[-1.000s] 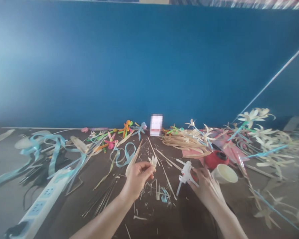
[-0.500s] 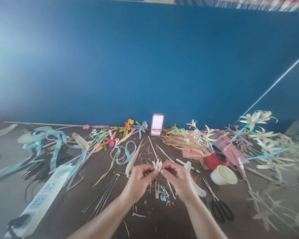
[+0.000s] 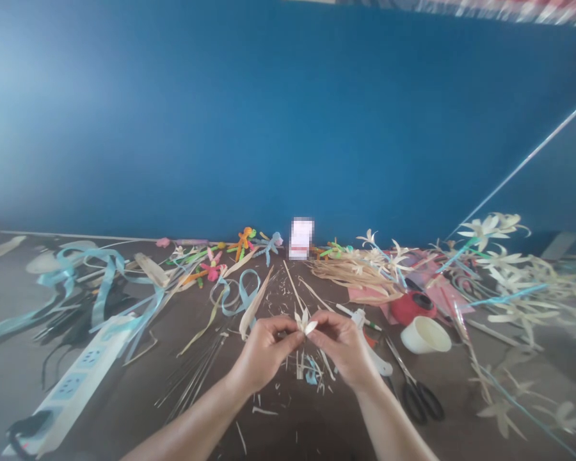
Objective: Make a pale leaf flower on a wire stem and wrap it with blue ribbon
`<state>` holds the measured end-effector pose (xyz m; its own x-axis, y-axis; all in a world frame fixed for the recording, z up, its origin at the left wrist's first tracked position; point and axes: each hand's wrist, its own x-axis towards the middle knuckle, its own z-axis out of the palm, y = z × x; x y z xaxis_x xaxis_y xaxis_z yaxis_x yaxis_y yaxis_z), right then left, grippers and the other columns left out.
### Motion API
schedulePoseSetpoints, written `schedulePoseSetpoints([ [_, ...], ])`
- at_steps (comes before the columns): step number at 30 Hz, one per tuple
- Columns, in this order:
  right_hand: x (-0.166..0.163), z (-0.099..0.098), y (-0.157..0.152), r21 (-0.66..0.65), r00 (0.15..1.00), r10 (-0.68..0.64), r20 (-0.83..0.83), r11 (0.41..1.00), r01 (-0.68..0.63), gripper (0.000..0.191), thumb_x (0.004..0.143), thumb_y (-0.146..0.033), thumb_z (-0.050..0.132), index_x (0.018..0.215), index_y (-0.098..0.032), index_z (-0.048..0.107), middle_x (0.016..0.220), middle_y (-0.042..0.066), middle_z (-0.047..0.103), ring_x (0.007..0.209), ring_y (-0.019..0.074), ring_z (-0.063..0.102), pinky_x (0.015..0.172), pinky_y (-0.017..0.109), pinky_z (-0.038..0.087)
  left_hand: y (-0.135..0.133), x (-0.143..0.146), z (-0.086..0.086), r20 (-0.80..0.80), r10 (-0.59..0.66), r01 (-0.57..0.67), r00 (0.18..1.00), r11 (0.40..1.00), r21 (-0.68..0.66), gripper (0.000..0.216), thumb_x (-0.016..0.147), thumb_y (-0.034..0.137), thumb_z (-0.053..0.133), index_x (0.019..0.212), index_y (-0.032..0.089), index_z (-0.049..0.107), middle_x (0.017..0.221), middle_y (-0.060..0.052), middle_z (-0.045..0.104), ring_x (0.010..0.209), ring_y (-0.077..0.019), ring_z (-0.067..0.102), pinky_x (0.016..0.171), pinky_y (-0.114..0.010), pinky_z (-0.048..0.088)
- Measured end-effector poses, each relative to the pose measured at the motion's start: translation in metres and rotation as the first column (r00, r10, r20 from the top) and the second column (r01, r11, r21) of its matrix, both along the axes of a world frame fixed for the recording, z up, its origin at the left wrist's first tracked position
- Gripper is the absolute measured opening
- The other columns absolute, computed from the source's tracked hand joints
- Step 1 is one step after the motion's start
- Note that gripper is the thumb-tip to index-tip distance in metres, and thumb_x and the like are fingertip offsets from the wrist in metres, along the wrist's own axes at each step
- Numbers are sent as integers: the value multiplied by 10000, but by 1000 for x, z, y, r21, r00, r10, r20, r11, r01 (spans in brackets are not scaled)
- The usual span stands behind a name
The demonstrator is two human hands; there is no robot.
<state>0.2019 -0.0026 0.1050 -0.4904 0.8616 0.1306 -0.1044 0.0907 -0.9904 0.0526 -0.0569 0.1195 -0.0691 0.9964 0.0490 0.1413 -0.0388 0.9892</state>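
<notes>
A small cream flower (image 3: 303, 320) with pointed petals, like those made of dried husk, is pinched between my two hands in the middle of the table. My left hand (image 3: 271, 347) grips its base from the left with thumb and forefinger. On the other side, my right hand (image 3: 338, 344) has thumb and fingertips closed on a petal at the right, which leans outward. The flower's underside is hidden by my fingers. Below it lie pale scraps and a bit of blue ribbon (image 3: 312, 371).
Scissors (image 3: 415, 387), a white cup (image 3: 426, 335), a red spool (image 3: 413, 309) and a glue gun (image 3: 375, 355) lie to the right, with finished flowers (image 3: 504, 269) beyond. Husk strips (image 3: 350, 272) lie behind. A power strip (image 3: 79, 381), wires (image 3: 196, 368) and blue ribbon (image 3: 108, 269) occupy the left.
The flower's petals have spread, with the right one now bent outward under my right fingers. My hands keep nearly the same place; the view has shifted slightly.
</notes>
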Motion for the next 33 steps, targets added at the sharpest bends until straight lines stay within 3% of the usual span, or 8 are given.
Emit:
schedulePoseSetpoints([
  [9, 0, 1, -9, 159, 995, -82, 49, 985, 73, 39, 767, -225, 595, 757, -188, 597, 709, -2, 567, 679, 139, 513, 647, 253, 394, -4, 2, 11, -216, 29, 5, 976, 987, 158, 173, 782, 206, 550, 647, 157, 647, 617, -16, 552, 583, -118, 489, 535, -223, 375],
  [13, -2, -1, -14, 208, 993, -119, -28, 970, 122, 25, 781, -210, 576, 767, -193, 587, 728, 3, 565, 686, 143, 522, 651, 260, 402, -6, 2, 12, -273, 27, 35, 962, 975, 221, 182, 795, 215, 544, 662, 154, 652, 630, -24, 570, 568, -111, 497, 532, -215, 386],
  [25, -16, -15, -40, 154, 927, -257, -272, 939, 306, 51, 821, -212, 527, 798, -229, 568, 744, 12, 490, 748, 166, 468, 673, 299, 385, -13, 4, 3, -319, 60, 97, 946, 885, 456, 113, 779, 114, 547, 795, 179, 639, 740, -50, 630, 698, -148, 579, 634, -250, 463],
  [33, -17, -18, -43, 43, 926, -217, -311, 969, 241, 29, 801, -223, 550, 792, -234, 575, 768, 6, 475, 734, 157, 454, 657, 280, 376, -14, 0, 3, -367, 40, 163, 929, 848, 505, 142, 776, 82, 529, 829, 174, 624, 762, -54, 624, 700, -145, 567, 645, -263, 464],
])
